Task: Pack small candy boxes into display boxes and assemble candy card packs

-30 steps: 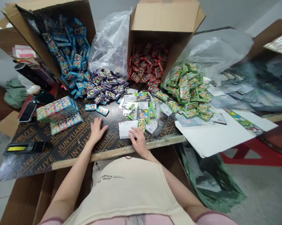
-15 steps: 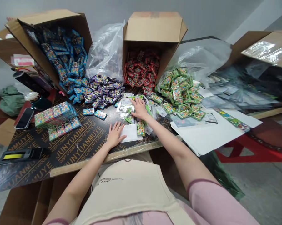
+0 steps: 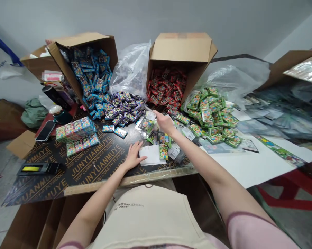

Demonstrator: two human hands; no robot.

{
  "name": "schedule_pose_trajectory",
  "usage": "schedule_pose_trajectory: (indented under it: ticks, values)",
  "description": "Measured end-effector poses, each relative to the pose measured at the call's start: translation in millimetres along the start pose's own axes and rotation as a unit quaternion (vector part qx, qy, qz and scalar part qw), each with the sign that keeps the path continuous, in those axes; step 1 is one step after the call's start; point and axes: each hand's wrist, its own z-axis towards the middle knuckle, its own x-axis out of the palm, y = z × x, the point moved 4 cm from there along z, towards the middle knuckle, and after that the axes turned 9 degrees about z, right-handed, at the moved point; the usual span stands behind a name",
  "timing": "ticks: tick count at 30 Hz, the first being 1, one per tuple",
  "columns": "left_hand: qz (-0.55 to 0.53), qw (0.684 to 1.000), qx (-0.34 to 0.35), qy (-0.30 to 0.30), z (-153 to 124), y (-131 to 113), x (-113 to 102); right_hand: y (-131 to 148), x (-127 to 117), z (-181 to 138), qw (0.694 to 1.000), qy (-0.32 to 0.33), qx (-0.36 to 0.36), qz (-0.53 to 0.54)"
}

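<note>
My left hand (image 3: 134, 155) lies palm down on the dark plywood table, fingers extended, its fingertips and thumb at the left edge of a white paper sheet (image 3: 149, 155). On the sheet's right end rests a small green candy packet (image 3: 163, 152). My right hand (image 3: 165, 122) is closed above the middle pile, pinching the edge of a flat clear bag (image 3: 147, 123) with green print. Its fingertips are partly hidden. Several more green packets and labelled clear bags (image 3: 174, 152) lie under and beside the right wrist.
Behind stand boxes of blue packets (image 3: 95, 74) and red packets (image 3: 166, 84). Purple packets (image 3: 126, 107) and green packets (image 3: 210, 110) are heaped before them. At left are stacked packs (image 3: 76, 129), a phone (image 3: 45, 131) and a black tape-like tool (image 3: 38, 168). White sheets (image 3: 239, 166) overhang at right.
My right hand has gone from lying spread on the bags to a closed pinch, lifting a bag's edge. The left hand stays by the white sheet. The camera view has shifted.
</note>
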Motion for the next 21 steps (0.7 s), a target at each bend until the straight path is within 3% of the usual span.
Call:
schedule_pose_trajectory:
  ticks: [2, 4, 6, 8, 11, 13, 18, 21]
  values:
    - [-0.081, 0.994, -0.009, -0.071, -5, -10, -17, 36, -14, -21, 0.989, -0.089, 0.003, 0.121]
    - [-0.143, 0.977, -0.001, -0.156, -13, -25, -37, 74, -15, -51, 0.962, -0.121, 0.029, 0.242]
    - [-0.210, 0.955, 0.009, -0.209, -20, -40, -53, 112, -4, -80, 0.938, -0.072, 0.030, 0.337]
    - [-0.294, 0.931, 0.009, -0.216, -26, -49, -62, 141, 10, -101, 0.908, -0.009, 0.006, 0.418]
    - [-0.425, 0.886, -0.002, -0.186, -35, -53, -67, 159, 22, -113, 0.882, 0.038, -0.026, 0.469]
    - [-0.485, 0.863, -0.018, -0.142, -41, -50, -68, 158, 20, -109, 0.896, 0.031, -0.034, 0.442]
    - [-0.515, 0.856, -0.017, 0.034, -52, -49, -65, 147, -3, -95, 0.942, -0.101, -0.038, 0.318]
    - [-0.517, 0.853, -0.024, 0.069, -58, -44, -58, 148, -8, -92, 0.947, -0.107, -0.052, 0.300]
